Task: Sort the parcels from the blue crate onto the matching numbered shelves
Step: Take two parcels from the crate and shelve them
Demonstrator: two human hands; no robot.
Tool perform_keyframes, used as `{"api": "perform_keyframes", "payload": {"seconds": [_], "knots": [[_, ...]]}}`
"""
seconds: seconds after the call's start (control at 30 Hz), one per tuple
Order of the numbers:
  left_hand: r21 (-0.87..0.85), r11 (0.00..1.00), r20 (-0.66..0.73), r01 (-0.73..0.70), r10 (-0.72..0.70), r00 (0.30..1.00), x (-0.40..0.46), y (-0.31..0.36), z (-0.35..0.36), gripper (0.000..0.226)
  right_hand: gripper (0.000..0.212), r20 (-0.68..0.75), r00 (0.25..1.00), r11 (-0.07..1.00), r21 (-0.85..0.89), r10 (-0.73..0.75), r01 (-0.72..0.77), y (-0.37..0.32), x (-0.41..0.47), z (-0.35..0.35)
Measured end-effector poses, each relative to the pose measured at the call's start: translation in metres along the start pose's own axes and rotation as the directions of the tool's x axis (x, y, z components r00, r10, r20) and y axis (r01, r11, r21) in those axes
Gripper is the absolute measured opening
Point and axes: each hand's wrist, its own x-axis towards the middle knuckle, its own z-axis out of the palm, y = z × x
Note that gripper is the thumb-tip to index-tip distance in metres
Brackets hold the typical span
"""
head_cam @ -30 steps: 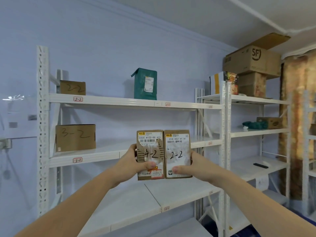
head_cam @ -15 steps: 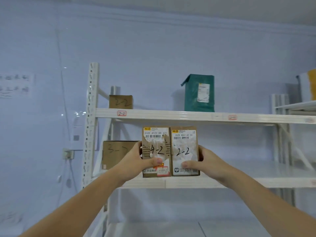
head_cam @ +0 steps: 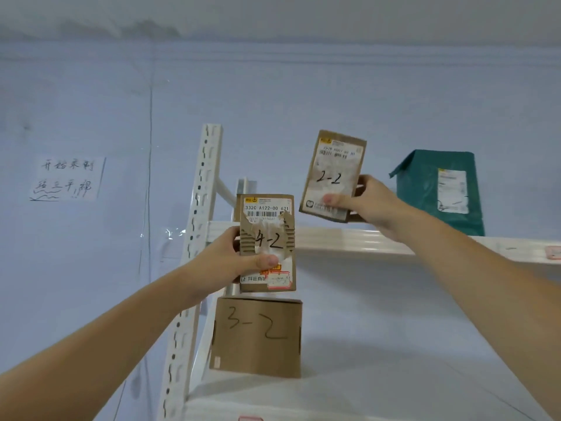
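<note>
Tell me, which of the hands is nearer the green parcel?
Right. The right hand, holding the 2-2 parcel, is just left of the green parcel; the left hand is lower, farther left.

The red shelf tag [head_cam: 553, 252] is cut by the right edge, its number too blurred to read.

The lower parcel [head_cam: 267, 243] reads "4-2" and "332C A122-00 621"; the raised parcel [head_cam: 332, 176] reads "2-2"; the shelf box [head_cam: 256, 335] reads "3-2".
</note>
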Motion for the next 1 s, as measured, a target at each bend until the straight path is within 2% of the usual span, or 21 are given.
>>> {"api": "perform_keyframes", "payload": {"seconds": [0.07, 0.17, 0.27, 0.47, 0.67, 0.8, 1.0], "knots": [[-0.020, 1.000, 0.007, -0.012, 0.012, 1.000, 0.014, -0.013, -0.011, 0.075, 0.083, -0.007, 1.000, 0.996, -0.086, 0.013, -0.014, 0.005, 0.039, 0.010], [-0.027, 0.999, -0.015, -0.018, 0.017, 1.000, 0.031, -0.035, -0.024, 0.077, 0.057, 0.002, 0.998, 0.949, -0.311, 0.060, -0.057, 0.020, 0.085, 0.024], [-0.036, 0.999, -0.008, -0.009, 0.009, 1.000, 0.041, -0.056, -0.035, 0.077, 0.055, 0.049, 0.983, 0.886, -0.444, 0.178, -0.138, 0.039, 0.120, 0.035], [-0.051, 0.998, 0.018, -0.031, 0.032, 0.999, 0.052, -0.079, -0.047, 0.074, 0.044, 0.088, 0.937, 0.861, -0.433, 0.337, -0.269, 0.058, 0.163, 0.042], [-0.053, 0.997, 0.030, -0.055, 0.056, 0.998, 0.055, -0.087, -0.051, 0.086, 0.033, 0.093, 0.926, 0.866, -0.398, 0.367, -0.303, 0.060, 0.191, 0.048], [-0.072, 0.994, 0.029, -0.077, 0.079, 0.996, 0.056, -0.089, -0.050, 0.082, 0.041, 0.060, 0.911, 0.802, -0.500, 0.407, -0.325, 0.071, 0.203, 0.059], [-0.105, 0.993, 0.040, -0.056, 0.061, 0.997, 0.050, -0.096, -0.051, 0.078, 0.059, 0.059, 0.898, 0.810, -0.461, 0.436, -0.363, 0.086, 0.211, 0.069]]}}
